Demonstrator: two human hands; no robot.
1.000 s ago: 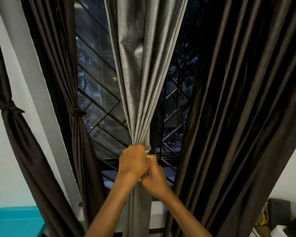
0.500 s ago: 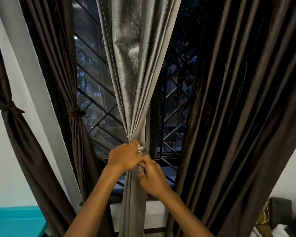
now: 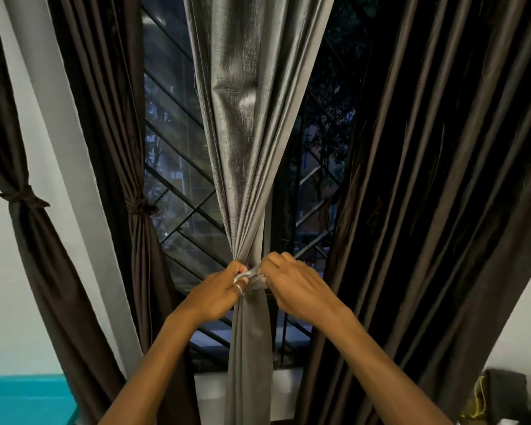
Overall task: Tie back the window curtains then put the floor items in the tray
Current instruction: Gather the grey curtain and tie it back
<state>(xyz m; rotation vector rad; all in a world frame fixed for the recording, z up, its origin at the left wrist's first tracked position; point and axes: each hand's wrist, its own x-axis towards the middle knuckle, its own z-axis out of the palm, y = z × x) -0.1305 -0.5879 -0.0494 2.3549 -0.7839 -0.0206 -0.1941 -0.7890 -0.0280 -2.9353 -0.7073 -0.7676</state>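
Observer: Since half a second ago, the two hands have parted. Right hand [image 3: 298, 286] has gone from just under the left to the right side of the gather; left hand [image 3: 218, 289] now sits on the left side of it.

Recorder: Pose of each?

Observer: Both forearms rise from the near edge and converge on the grey curtain [image 3: 249, 118]. Left hand: back toward the camera, fingers curled, pinching one end of a pale tie strip [image 3: 252, 275]. A ring [image 3: 239, 288] shows on one finger. Right hand: back up, fingers curled over the other end of the strip, knuckles pointing left. The strip runs across the bunched cloth between the two hands.

Recorder: Location of the grey curtain?

Observer: Centre of the window, hanging in front of the metal grille [image 3: 181, 194], drawn into a narrow waist at hand height, falling straight below.

Recorder: Counts?

Observer: Hands, two. Grey curtains, one. Brown tied curtains, two: the far-left curtain [image 3: 28, 240] against the white wall and the inner left curtain [image 3: 138, 246] at the window edge, each cinched by its own brown band. Loose brown drapery [image 3: 426, 179] fills the right side; cannot tell whether it is one panel or more.

Recorder: Anything else?

Observer: Teal surface [image 3: 22, 400] at near left. At near right, a dark object [image 3: 503, 391] with a yellow cord [image 3: 479, 397] beside it; too dim to identify.
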